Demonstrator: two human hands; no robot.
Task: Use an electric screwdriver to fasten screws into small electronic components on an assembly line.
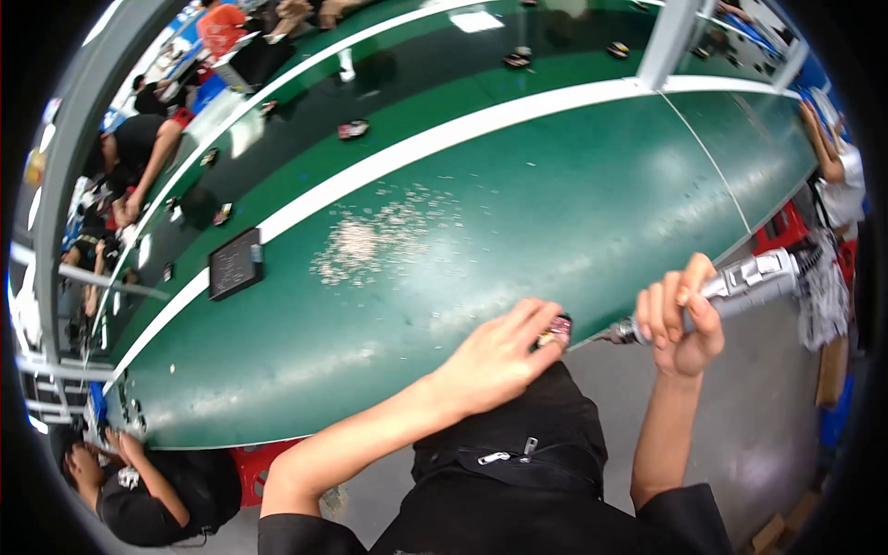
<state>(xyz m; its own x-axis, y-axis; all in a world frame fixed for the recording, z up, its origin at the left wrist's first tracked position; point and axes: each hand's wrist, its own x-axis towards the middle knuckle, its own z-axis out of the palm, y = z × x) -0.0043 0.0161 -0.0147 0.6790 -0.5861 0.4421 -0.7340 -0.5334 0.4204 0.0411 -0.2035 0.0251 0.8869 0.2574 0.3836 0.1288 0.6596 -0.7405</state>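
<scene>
My left hand [504, 356] is closed on a small dark part [557, 328] with pink and pale patches, at the near edge of the green table [518, 222]. Its fingertips cover much of that part. To the right, my right hand [683, 319] grips a grey electric screwdriver [754, 282], its body slanting up and away to the right. The screwdriver's tip points left toward the part, with a short gap between them. Beyond my left hand lies a scattered heap of tiny pale pieces [361, 242], too small to name.
A shallow black tray [236, 264] rests at the table's far left. Behind a white rail [444, 139], a dark green conveyor belt carries several small parts, one of them reddish [352, 129]. A grey post [668, 42] rises at the back. Other people sit at left and right.
</scene>
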